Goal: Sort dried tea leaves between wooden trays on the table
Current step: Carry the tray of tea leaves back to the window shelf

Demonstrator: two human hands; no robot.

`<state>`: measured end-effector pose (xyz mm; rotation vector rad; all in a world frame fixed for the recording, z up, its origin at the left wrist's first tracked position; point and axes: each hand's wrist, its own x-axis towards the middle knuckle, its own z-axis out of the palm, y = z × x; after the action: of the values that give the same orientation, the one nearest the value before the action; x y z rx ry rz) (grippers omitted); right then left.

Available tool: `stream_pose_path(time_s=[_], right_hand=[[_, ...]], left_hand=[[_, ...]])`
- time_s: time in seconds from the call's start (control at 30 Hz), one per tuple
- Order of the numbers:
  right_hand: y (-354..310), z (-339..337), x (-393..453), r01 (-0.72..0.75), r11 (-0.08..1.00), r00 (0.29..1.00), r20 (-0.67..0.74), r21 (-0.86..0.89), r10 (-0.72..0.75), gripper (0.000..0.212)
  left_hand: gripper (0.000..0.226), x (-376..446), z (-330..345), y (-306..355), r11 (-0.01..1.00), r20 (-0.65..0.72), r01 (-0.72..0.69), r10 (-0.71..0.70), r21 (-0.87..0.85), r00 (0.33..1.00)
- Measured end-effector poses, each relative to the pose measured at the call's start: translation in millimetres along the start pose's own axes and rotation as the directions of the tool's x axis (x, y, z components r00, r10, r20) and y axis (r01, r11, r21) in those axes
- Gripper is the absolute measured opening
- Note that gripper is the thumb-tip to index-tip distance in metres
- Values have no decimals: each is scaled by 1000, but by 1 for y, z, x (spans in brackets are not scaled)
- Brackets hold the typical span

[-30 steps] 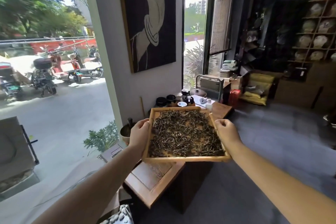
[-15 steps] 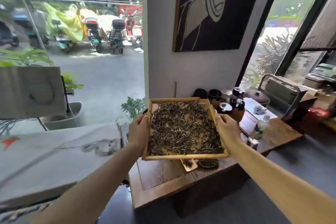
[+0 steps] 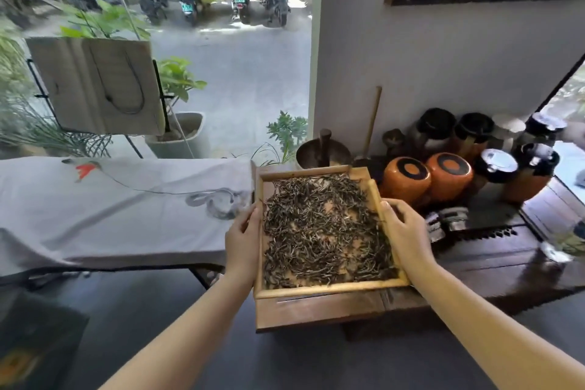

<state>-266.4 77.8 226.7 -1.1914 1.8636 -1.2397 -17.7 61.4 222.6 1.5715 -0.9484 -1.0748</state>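
Since half a second ago the wooden tray (image 3: 329,290) has been brought down from in front of the wall to the near end of the dark wooden table (image 3: 319,310), where it appears to rest or nearly rest; the carry is judged almost done, and no sorting between trays has begun, no second tray being in view. On the left, beside the white cloth (image 3: 110,209), the left hand (image 3: 242,242) is laid along the tray's left rim, its fingers (image 3: 253,218) curled over that edge. The dried tea leaves (image 3: 323,228) are spread across the whole tray floor. The right rim is gripped by the right hand (image 3: 405,231), fingers bent over the edge, just in front of the orange jars (image 3: 427,176).
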Motion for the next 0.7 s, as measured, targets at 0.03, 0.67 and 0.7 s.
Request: stream_pose_path(time_s=[0.03, 0.67, 0.7], right_hand=[[10, 7, 3, -5, 1000, 1000, 4, -8, 5, 19], [188, 113, 23, -71, 984, 991, 103, -164, 88, 26], [194, 115, 22, -76, 983, 990, 103, -166, 94, 25]], left_hand=[[36, 5, 1, -10, 1000, -8, 10, -10, -12, 1000], [31, 64, 19, -209, 981, -95, 184, -177, 65, 980], [30, 65, 19, -216, 979, -105, 189, -181, 74, 978]])
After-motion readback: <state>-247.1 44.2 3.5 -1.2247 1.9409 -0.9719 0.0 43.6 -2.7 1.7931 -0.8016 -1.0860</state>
